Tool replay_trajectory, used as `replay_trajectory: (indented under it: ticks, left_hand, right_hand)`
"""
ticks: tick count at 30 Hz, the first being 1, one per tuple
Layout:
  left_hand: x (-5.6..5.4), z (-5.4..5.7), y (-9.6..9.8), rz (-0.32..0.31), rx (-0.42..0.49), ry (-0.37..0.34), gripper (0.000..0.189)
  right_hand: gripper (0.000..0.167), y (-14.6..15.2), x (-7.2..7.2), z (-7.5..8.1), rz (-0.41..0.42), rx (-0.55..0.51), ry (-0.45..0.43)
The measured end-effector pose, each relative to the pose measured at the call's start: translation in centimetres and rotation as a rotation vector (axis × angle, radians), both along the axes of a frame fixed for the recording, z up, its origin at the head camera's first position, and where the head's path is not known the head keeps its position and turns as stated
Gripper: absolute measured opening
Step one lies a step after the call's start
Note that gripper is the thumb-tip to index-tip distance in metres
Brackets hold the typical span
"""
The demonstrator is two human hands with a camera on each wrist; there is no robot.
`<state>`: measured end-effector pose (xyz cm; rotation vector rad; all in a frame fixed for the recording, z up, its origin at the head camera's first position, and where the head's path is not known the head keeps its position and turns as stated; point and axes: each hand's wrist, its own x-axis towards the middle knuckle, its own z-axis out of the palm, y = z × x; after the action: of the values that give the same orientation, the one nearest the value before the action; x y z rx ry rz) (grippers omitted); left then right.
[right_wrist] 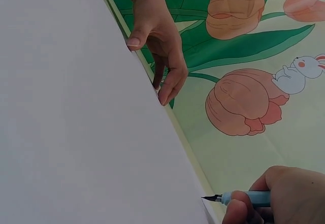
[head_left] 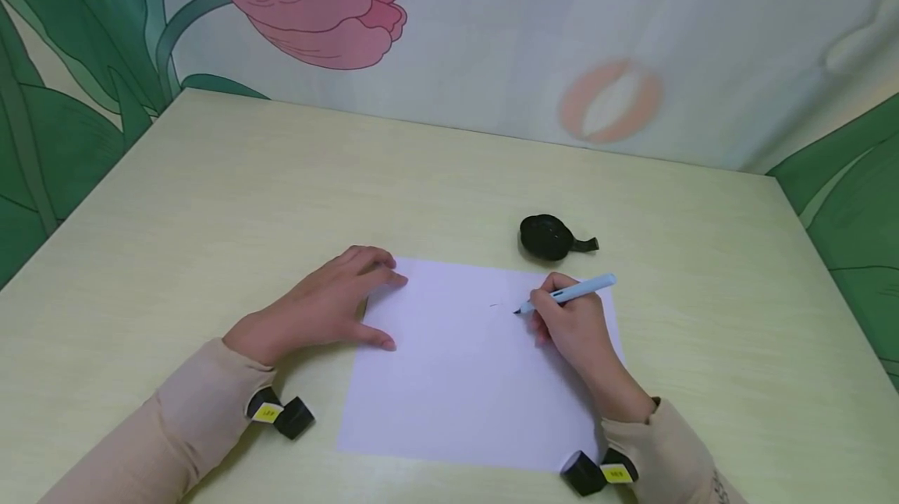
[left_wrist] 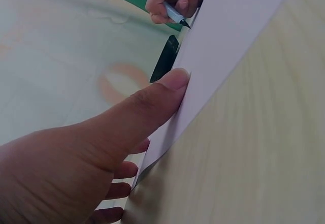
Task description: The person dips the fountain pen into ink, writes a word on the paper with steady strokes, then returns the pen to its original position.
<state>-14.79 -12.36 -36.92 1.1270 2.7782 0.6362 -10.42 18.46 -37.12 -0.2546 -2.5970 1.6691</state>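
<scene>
A white sheet of paper [head_left: 449, 387] lies on the table, with a short dark pen stroke [head_left: 494, 304] in its upper right part. My right hand [head_left: 577, 328] pinches a light blue pen [head_left: 586, 287], its dark nib close to the paper, just right of the stroke. Whether the nib touches the paper I cannot tell. My left hand [head_left: 330, 297] rests at the sheet's left edge, fingers spread. Its thumb [left_wrist: 147, 104] lies on the paper in the left wrist view. The right wrist view shows the pen's pointed nib [right_wrist: 211, 198] near the sheet's edge.
Beyond the paper's top right sits a small black pan-shaped object [head_left: 546, 237] with a short handle. A curtain [head_left: 492, 36] printed with tulips and leaves hangs behind the pale wooden table [head_left: 211, 200]. Black wrist cameras [head_left: 293, 417] are strapped over both sleeves.
</scene>
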Motion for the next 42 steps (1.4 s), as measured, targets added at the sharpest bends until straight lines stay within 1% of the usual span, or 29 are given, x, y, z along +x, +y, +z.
replay_trajectory:
  ticks: [4, 12, 22, 31, 42]
  left_hand:
    - [-0.1, 0.0, 0.0, 0.003, -0.005, -0.009, 0.076]
    - [0.0, 0.1, -0.1, 0.0, -0.005, 0.0, 0.076]
    - [0.0, 0.0, -0.1, 0.004, -0.006, 0.003, 0.076]
    - [0.0, -0.1, -0.2, 0.003, -0.004, 0.007, 0.076]
    - [0.0, -0.2, -0.2, -0.002, 0.004, 0.02, 0.076]
  right_hand:
    - [0.015, 0.1, -0.1, 0.1, -0.01, 0.015, -0.004]
    - [0.015, 0.3, 0.0, 0.2, -0.02, 0.019, -0.04]
    - [0.016, 0.6, 0.0, 0.3, -0.009, 0.015, -0.048]
    - [0.017, 0.9, -0.1, 0.3, -0.012, 0.038, -0.079]
    - [0.021, 1.1, 0.0, 0.5, -0.003, 0.062, -0.093]
